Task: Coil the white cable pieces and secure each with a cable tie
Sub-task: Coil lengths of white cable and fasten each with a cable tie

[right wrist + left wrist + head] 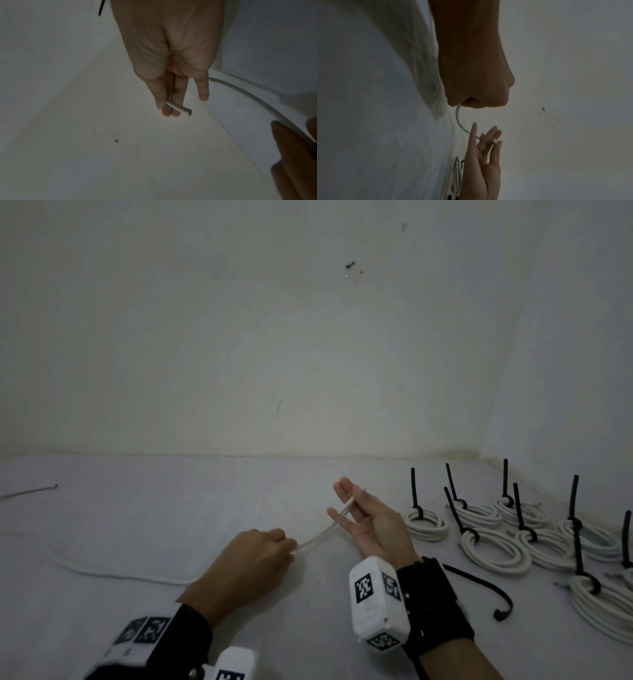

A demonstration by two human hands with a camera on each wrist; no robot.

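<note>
Head view: the white cable (318, 537) runs diagonally across the table (137, 525), from the near left up to the far right. Its free end points away from the person, toward the wall (308, 337). The right hand (371, 525) is raised palm-up, fingers extended; the cable end is pinched between the thumb and the straight fingers. The left hand (253, 563) is curled into a fist around the cable, lower and nearer than the right hand. Behind the left hand, the cable trails on the table toward the left. Right of the right hand lie coiled cables (493, 546), each bound with a black cable tie (457, 515) standing upright. One loose cable tie (486, 585) lies near the right wrist.

Left wrist view: the cable (458, 120) leaves the closed left hand (476, 75) and curves to the right hand (482, 169), passing between its spread fingers (473, 132).

Right wrist view: the cable end (180, 108) lies across the fingers (178, 94) of the right hand (171, 47), clamped under the thumb. The cable's long run arcs to the left hand (295, 162).
</note>
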